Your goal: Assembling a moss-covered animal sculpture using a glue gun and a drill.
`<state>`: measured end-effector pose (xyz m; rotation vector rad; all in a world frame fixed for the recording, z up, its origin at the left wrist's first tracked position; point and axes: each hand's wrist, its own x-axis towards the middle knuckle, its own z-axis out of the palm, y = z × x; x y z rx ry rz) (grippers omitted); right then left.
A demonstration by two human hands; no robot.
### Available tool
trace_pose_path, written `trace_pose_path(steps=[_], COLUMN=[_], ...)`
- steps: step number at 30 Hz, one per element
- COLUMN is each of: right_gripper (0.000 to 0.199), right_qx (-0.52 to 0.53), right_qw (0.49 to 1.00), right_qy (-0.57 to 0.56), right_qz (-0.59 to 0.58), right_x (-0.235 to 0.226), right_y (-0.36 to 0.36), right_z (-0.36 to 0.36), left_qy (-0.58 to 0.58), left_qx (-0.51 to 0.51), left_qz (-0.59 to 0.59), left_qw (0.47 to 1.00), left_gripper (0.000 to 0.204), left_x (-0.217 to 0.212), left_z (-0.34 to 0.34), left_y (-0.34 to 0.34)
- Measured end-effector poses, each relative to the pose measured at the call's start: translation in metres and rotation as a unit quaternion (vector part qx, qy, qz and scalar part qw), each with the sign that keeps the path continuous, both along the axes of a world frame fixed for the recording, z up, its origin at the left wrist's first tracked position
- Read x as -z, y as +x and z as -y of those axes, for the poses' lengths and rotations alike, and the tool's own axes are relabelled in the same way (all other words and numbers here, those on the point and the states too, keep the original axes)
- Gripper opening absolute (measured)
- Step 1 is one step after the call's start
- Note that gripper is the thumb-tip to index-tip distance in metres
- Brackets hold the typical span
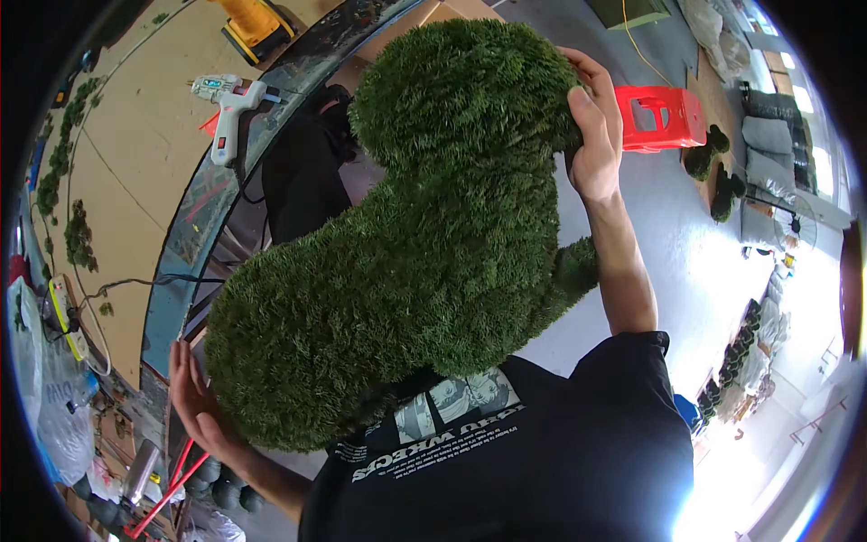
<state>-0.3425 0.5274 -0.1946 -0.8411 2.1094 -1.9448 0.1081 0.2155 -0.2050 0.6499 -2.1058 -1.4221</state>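
A large artificial topiary figure [424, 244], covered in dense dark-green leaf tufts, lies across my front. It has a rounded upper end, a long body bent to the lower left and a small stub at the right. My right hand [596, 131] grips the rounded upper end from the right side, thumb on the near face. At the lower left my left hand [197, 402] cups the other end, fingers along its outer side; part of the palm is hidden behind the foliage. The figure's underside is out of sight.
A white glue gun [237, 117] lies on the worktable [135, 181] at left, its cord hanging over the edge. A yellow power tool [256, 25] sits farther back. A red plastic stool [661, 117] stands at right. Small topiary pieces [722, 185] lie beyond it.
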Motion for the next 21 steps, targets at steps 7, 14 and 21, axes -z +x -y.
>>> trace_pose_path(steps=[7, 14, 21], right_gripper=[0.057, 0.061, 0.066], right_qx=[0.003, 0.031, 0.029], right_qw=[0.995, 0.939, 0.923], right_qy=[0.092, 0.335, 0.381], right_qz=[0.031, -0.072, 0.040], right_x=[0.003, -0.021, -0.014], right_y=[-0.017, 0.047, 0.095], right_z=[0.004, -0.035, -0.054], left_qy=[-0.092, -0.061, -0.081], left_qx=[0.183, 0.143, 0.159], left_qz=[0.167, 0.187, 0.170], left_qw=[0.964, 0.970, 0.969], left_gripper=[0.090, 0.089, 0.080], left_x=[-0.064, -0.064, -0.062], left_z=[-0.012, -0.018, -0.031], left_y=[-0.079, -0.088, -0.089])
